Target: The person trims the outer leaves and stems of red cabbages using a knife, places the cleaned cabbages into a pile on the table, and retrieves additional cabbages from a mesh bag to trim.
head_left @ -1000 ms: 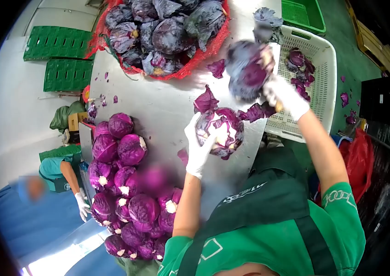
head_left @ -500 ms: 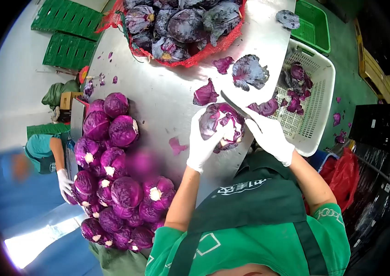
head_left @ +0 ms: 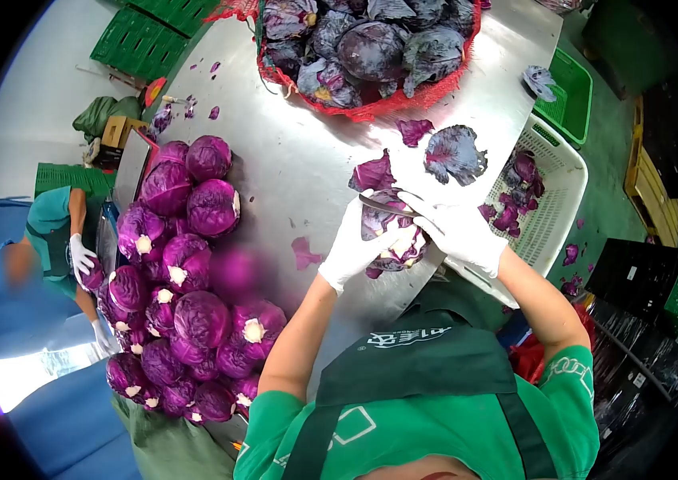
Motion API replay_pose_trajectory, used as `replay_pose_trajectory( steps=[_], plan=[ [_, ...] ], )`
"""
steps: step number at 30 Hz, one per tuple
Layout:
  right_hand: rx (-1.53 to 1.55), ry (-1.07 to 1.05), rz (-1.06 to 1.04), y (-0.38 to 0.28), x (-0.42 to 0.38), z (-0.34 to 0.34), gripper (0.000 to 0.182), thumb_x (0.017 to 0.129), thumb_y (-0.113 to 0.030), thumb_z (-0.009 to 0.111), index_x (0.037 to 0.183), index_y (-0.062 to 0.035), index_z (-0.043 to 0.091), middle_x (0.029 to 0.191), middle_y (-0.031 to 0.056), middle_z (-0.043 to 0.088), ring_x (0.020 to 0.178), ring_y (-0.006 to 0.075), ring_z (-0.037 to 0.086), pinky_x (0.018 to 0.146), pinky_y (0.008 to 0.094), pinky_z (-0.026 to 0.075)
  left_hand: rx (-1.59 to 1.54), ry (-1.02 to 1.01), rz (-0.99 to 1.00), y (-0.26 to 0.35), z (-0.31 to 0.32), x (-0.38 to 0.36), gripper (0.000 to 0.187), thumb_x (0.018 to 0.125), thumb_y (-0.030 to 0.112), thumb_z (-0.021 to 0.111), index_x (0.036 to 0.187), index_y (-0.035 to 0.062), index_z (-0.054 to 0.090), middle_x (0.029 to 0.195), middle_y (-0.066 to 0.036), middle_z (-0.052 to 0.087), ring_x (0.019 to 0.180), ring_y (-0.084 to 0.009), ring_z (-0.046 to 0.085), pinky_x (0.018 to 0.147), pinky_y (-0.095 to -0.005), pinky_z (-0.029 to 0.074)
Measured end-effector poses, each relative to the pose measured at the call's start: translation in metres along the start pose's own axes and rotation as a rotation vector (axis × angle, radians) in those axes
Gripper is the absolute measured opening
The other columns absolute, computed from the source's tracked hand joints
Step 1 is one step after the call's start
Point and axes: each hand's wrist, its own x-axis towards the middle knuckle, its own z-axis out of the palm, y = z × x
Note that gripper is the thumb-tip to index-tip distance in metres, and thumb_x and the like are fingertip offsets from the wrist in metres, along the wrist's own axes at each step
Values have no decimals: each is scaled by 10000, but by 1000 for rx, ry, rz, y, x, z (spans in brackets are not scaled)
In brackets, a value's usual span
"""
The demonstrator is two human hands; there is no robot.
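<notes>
A partly trimmed red cabbage (head_left: pixel 403 249), with pale cut patches on its upper side, is between my gloved hands above the metal table. My left hand (head_left: pixel 352 246) grips the cabbage from its left side, the thumb lying over the front. In my right hand (head_left: pixel 467 234) is a knife (head_left: pixel 387 206); its dark blade lies across the far side of the cabbage and its tip reaches toward my left fingers. The handle is hidden in my glove. Just beyond the cabbage lies a loose purple leaf (head_left: pixel 372 171), and a larger dark leaf (head_left: pixel 455 155) rests to its right.
Trimmed cabbages (head_left: pixel 201 318) are piled at the left. A red mesh bag (head_left: pixel 371 108) of untrimmed cabbages stands at the back. Right of the table are a white crate (head_left: pixel 567 180) with leaf scraps and a green crate (head_left: pixel 575 100). A co-worker's gloved hand (head_left: pixel 80 254) touches a cabbage.
The knife has swung from the cabbage's far right side to lie across its top, nearer my left fingers. My view has shifted. At left, the co-worker's hand has moved up and back with a cabbage.
</notes>
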Motion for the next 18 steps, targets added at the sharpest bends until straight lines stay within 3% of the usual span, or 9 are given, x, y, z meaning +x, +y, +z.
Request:
replay_pose_trajectory(
  steps=[3, 4, 6, 7, 8, 11, 14, 15, 18],
  plan=[
    [123, 22, 128, 22, 10, 8, 446, 1036, -315, 390, 1452, -167, 458, 1337, 142, 583, 1108, 317, 610, 1004, 402, 444, 64, -18, -20, 1, -1, -1, 743, 802, 182, 797, 1391, 0, 384, 1356, -154, 482, 1235, -242, 507, 1058, -389, 414],
    [256, -294, 617, 9, 28, -36, 433, 1048, -357, 358, 1407, -167, 506, 1329, 152, 589, 1124, 342, 615, 1005, 398, 457, 194, 9, 83, 1, 3, -5, 746, 801, 187, 796, 1393, -2, 383, 1357, -157, 479, 1231, -244, 510, 1054, -386, 417],
    [166, -85, 430, 87, 15, 14, 443, 1037, -388, 406, 1392, -150, 526, 1180, 102, 691, 997, 358, 678, 937, 398, 517, 393, 8, 187, -8, -2, -11, 782, 835, 154, 762, 1453, 27, 301, 1396, -145, 448, 1291, -256, 476, 1092, -387, 393],
    [24, 228, 186, 128, 6, 42, 426, 1032, -325, 454, 1407, -132, 514, 1127, 89, 704, 838, 279, 705, 796, 367, 567, 399, -3, 185, -12, -3, -14, 782, 835, 154, 762, 1453, 27, 301, 1396, -145, 448, 1291, -256, 476, 1092, -387, 393],
    [223, 216, 382, 138, 2, 35, 441, 1029, -335, 456, 1422, -137, 490, 1126, 120, 698, 851, 299, 695, 812, 371, 553, 211, 75, 84, -15, 1, -19, 802, 827, 156, 770, 1458, 26, 293, 1387, -161, 451, 1301, -259, 463, 1093, -389, 393],
    [508, 190, 693, 93, -4, -1, 401, 1021, -306, 466, 1360, -96, 502, 961, 159, 668, 740, 294, 649, 723, 385, 531, 112, 221, -29, -26, 6, -29, 854, 805, 156, 793, 1473, 26, 276, 1383, -192, 430, 1316, -267, 435, 1088, -390, 399],
    [-214, 154, 324, 39, -49, 37, 304, 1015, -271, 455, 1151, -30, 582, 807, 227, 622, 634, 325, 623, 616, 435, 517, 193, 307, 38, -24, 13, -29, 890, 797, 156, 800, 1493, 33, 259, 1390, -170, 386, 1279, -269, 455, 1082, -386, 403],
    [155, 281, 571, -8, -46, 27, 328, 1020, -261, 449, 1210, -22, 569, 833, 229, 648, 652, 371, 630, 626, 478, 513, 223, 324, 15, -16, 15, -26, 875, 795, 158, 802, 1489, 33, 283, 1385, -166, 393, 1279, -263, 456, 1080, -384, 405],
    [295, 274, 524, -44, -65, 48, 514, 1023, -261, 451, 1486, -61, 353, 598, 174, 572, 522, 331, 595, 537, 435, 471, 322, 289, 48, -21, 13, -25, 830, 808, 157, 796, 1472, 22, 317, 1390, -166, 398, 1274, -256, 464, 1076, -376, 410]
  ],
)
